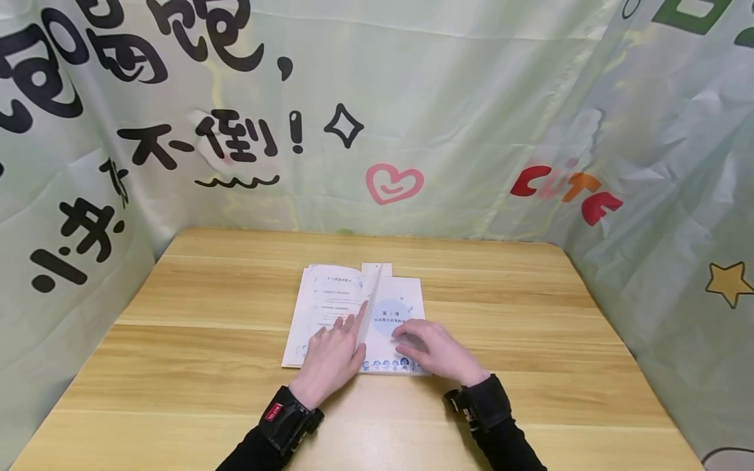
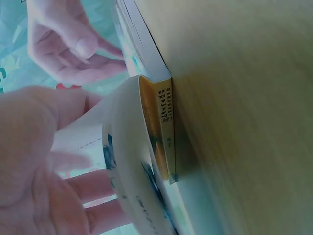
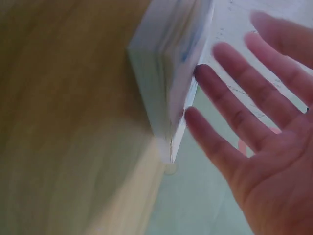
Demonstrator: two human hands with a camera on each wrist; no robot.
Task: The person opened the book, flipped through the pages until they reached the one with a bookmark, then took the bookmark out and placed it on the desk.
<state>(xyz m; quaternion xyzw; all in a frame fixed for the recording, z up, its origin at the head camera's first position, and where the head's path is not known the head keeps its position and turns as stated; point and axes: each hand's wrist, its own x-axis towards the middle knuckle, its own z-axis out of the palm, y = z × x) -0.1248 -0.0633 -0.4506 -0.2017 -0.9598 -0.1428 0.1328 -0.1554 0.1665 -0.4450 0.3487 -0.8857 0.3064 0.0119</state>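
An open book [image 1: 330,288] lies on the wooden table, its printed left pages bulging. One page [image 1: 375,288] stands up near the middle fold. My left hand [image 1: 331,363] rests on the left page with extended fingers, the index finger lying along the raised page. In the left wrist view the yellow spine [image 2: 166,117] shows below the curved pages. Over the right page, with its blue circle and row of small blue figures, hovers my right hand [image 1: 438,350], fingers loosely bent and holding nothing. The right wrist view shows those fingers [image 3: 230,90] spread beside the page block [image 3: 164,73].
A small white paper piece [image 1: 384,269] sticks out beyond the book's top edge. The wooden table [image 1: 530,314] extends around the book. Printed curtains [image 1: 471,131] hang behind it and along both sides. Each wrist carries a black strap [image 1: 288,418] with a camera.
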